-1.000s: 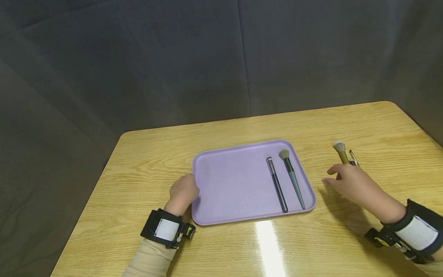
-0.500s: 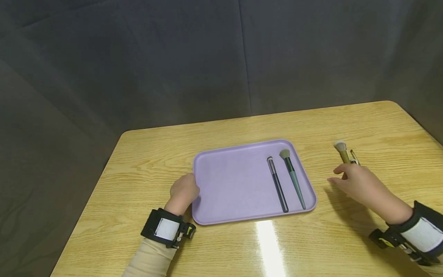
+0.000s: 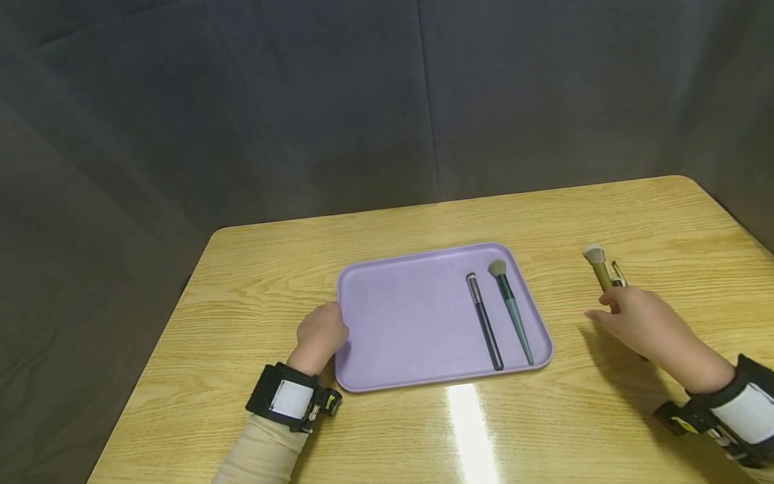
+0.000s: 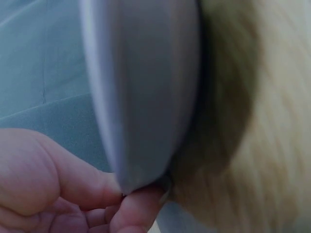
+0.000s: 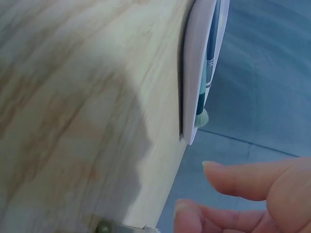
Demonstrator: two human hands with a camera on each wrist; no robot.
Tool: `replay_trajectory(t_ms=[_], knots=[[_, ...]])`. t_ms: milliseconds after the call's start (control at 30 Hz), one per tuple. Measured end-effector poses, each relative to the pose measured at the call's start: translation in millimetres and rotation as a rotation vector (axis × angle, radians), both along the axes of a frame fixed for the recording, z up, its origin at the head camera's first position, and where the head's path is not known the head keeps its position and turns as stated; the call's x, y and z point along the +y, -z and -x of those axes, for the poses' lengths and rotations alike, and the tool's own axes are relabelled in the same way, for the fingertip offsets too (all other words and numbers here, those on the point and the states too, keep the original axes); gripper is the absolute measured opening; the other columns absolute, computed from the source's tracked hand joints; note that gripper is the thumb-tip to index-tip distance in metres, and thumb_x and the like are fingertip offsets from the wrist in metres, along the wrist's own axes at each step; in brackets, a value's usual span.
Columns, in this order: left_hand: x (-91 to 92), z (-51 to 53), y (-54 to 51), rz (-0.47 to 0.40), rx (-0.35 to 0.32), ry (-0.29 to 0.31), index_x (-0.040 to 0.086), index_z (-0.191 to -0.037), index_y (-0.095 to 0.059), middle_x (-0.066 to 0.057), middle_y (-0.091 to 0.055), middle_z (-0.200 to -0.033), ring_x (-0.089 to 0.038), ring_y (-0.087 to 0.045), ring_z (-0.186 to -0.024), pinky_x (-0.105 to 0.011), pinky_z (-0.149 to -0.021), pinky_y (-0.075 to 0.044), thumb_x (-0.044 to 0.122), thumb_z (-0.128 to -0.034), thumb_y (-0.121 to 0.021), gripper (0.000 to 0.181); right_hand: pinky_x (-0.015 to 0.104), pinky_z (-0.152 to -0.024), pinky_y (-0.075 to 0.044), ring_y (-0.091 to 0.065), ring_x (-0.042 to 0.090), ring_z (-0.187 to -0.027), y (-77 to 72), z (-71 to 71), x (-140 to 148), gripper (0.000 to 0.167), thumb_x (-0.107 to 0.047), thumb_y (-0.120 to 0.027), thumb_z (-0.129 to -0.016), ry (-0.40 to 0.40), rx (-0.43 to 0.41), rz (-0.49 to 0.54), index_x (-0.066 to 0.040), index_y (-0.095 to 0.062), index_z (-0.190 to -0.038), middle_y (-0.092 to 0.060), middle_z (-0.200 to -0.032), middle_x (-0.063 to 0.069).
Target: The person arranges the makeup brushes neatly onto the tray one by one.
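Lilac tray (image 3: 411, 316) on a wooden surface (image 3: 254, 289). Within the tray's right part lie two brushes, bristles toward its far side: a dark-handled brush (image 3: 486, 326) and, nearer its right wall, a green-handled brush (image 3: 514, 314). The left hand (image 3: 322, 329) pinches the tray's left rim. Right of the tray, the right hand (image 3: 650, 323), thumb and forefinger parted around nothing, partly covers a pale-bristled brush (image 3: 601, 270) (a slim item (image 3: 618, 274) adjoins it; contact cannot be told).
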State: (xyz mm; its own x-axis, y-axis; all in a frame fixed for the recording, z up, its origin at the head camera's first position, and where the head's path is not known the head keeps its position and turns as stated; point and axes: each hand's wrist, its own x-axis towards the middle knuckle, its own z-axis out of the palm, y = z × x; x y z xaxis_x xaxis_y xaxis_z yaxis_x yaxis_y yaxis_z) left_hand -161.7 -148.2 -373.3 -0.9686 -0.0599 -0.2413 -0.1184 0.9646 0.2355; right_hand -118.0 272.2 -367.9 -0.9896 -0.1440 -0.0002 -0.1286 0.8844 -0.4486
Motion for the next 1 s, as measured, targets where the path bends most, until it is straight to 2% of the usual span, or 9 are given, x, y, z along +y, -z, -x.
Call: replay_trajectory(t_ms=[133,233,433,567,733,1000], knots=[[-0.1,-0.3,-0.5,-0.001,-0.002,0.000,-0.009,-0.109,-0.063,-0.017,-0.063,-0.086,-0.024,-0.058,-0.068,-0.035,-0.055,-0.048,0.001,-0.0872,-0.055,0.025,0.033,-0.049,-0.036,-0.043,0.019,-0.056,0.0,-1.4,3,0.033,-0.012,-0.064,-0.090,0.013,-0.017,-0.009,0.020,-0.059,-0.096,-0.051,-0.067,0.010],[-0.4,-0.5,0.1,-0.002,-0.002,0.002,-0.009,-0.109,-0.063,-0.017,-0.063,-0.086,-0.024,-0.058,-0.068,-0.035,-0.055,-0.048,0.001,-0.0869,-0.055,0.025,0.033,-0.049,-0.036,-0.044,0.020,-0.057,0.6,-2.2,6,0.029,-0.012,-0.063,-0.090,0.024,-0.020,-0.018,0.016,-0.058,-0.090,-0.052,-0.068,0.010],[-0.7,0.2,0.9,-0.005,-0.003,-0.002,-0.009,-0.107,-0.063,-0.016,-0.062,-0.085,-0.024,-0.058,-0.068,-0.035,-0.055,-0.048,0.001,-0.0872,-0.055,0.024,0.032,-0.048,-0.031,-0.039,0.018,-0.052,3.1,-4.2,14,0.024,-0.013,-0.062,-0.091,0.046,-0.010,-0.025,0.002,-0.052,-0.076,-0.039,-0.061,0.002],[-0.5,0.4,0.3,-0.003,-0.003,-0.005,-0.008,-0.107,-0.063,-0.016,-0.063,-0.085,-0.024,-0.058,-0.068,-0.035,-0.055,-0.048,0.001,-0.0874,-0.055,0.023,0.032,-0.048,-0.031,-0.039,0.018,-0.052,4.8,-4.2,18,0.026,-0.014,-0.062,-0.091,0.069,-0.030,-0.029,0.001,-0.048,-0.075,-0.038,-0.061,0.002],[0.1,0.4,0.1,-0.003,-0.007,-0.007,-0.009,-0.107,-0.063,-0.016,-0.062,-0.084,-0.024,-0.058,-0.068,-0.035,-0.055,-0.048,0.001,-0.0874,-0.055,0.023,0.031,-0.046,-0.033,-0.041,0.017,-0.051,6.8,-4.6,23,0.029,-0.015,-0.060,-0.092,0.090,-0.096,-0.023,-0.001,-0.044,-0.072,-0.039,-0.061,0.003],[-0.2,0.0,0.1,0.001,0.000,-0.008,-0.009,-0.106,-0.064,-0.016,-0.062,-0.084,-0.024,-0.058,-0.068,-0.036,-0.055,-0.048,0.001,-0.0874,-0.055,0.022,0.031,-0.046,-0.035,-0.042,0.017,-0.051,11.4,-0.7,33,0.027,-0.013,-0.058,-0.093,0.095,-0.156,-0.024,0.003,-0.046,-0.074,-0.040,-0.061,0.004]])
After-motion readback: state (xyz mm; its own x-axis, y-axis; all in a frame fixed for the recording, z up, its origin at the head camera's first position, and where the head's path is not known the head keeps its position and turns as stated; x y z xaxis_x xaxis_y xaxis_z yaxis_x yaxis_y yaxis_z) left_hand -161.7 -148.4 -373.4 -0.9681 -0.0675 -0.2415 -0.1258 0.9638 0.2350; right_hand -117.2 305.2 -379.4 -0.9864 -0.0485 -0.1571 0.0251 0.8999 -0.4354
